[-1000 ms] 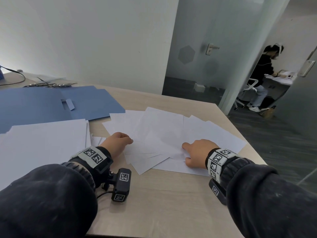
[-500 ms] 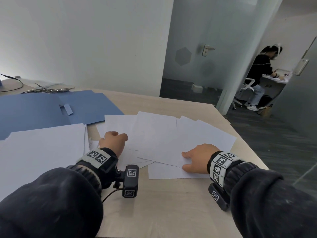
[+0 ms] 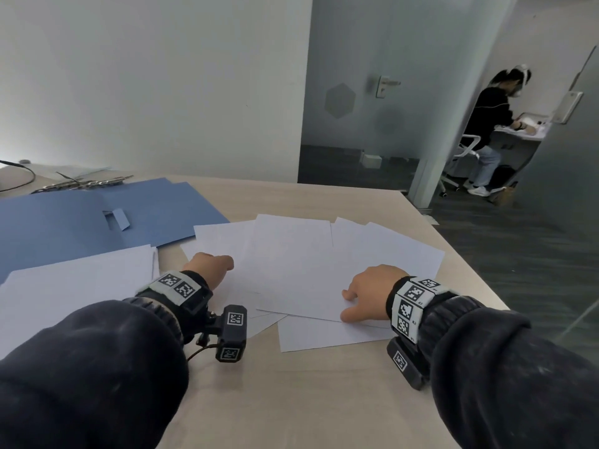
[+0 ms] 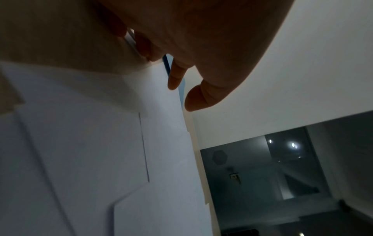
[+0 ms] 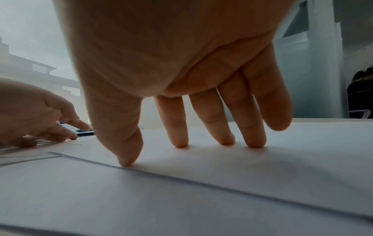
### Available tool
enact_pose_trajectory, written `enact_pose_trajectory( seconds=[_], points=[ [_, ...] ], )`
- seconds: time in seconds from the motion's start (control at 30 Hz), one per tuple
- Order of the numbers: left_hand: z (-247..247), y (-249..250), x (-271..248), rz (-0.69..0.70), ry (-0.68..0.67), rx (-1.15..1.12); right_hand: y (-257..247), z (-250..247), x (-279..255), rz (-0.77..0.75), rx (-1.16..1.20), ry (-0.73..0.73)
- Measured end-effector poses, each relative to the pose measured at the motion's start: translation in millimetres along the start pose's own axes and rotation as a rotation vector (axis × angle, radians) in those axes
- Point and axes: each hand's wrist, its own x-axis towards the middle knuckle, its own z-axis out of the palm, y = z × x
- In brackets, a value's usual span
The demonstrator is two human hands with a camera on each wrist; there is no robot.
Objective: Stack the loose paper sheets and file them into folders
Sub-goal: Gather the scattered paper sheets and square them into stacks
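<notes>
Right hand [image 3: 372, 294]: fingers straight and spread, fingertips [image 5: 225, 140] and thumb tip pressing flat on the top white sheet of the loose paper sheets [image 3: 311, 270], near that sheet's near right corner. Nothing gripped.

Left hand [image 3: 209, 265]: palm down at the left edge of the same spread, fingers extended and relaxed, touching the paper edge; the left-wrist view shows the fingertips [image 4: 175, 79] at the border of a sheet, no pinch visible.

Loose paper sheets: fanned, overlapping, unaligned, lying flat in the middle of the desk [image 3: 291, 400] between the two hands, reaching towards the desk's right edge.

Left of the left hand: a squared stack of white paper [image 3: 74, 286], flat.

Far left: blue folders [image 3: 64, 222], opened flat, partly under the stack. Beyond them a metal binder clip strip [image 3: 84, 184] and a black cable [image 3: 19, 176].

Far right, beyond a glass partition: another person seated at a separate desk.
</notes>
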Motion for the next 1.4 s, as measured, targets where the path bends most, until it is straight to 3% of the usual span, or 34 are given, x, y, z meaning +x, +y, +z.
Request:
enact_pose_trajectory(
  seconds=[0.33,0.67,0.83,0.97,1.1,1.23,1.4],
  points=[
    [28,30,23,0.128,-0.127,0.170,10,0,2,-0.026,0.040,-0.033],
    [16,43,32,-0.078,0.047,-0.165,18,3,-9,-0.080,0.115,-0.033],
    [17,27,28,-0.139,-0.129,-0.238,20,2,-6,-0.100,0.126,-0.027],
    [27,22,16,-0.100,-0.253,-0.212,30,-3,-5,-0.068,0.236,-0.028],
    [32,19,4,-0.047,-0.262,-0.198,57,-3,9,0.060,0.532,0.041],
    [30,8,4,-0.013,-0.269,-0.227,78,6,32,0.186,0.556,0.168],
    [26,4,5,0.015,-0.315,-0.271,67,-7,46,0.054,0.489,0.237]
  ],
)
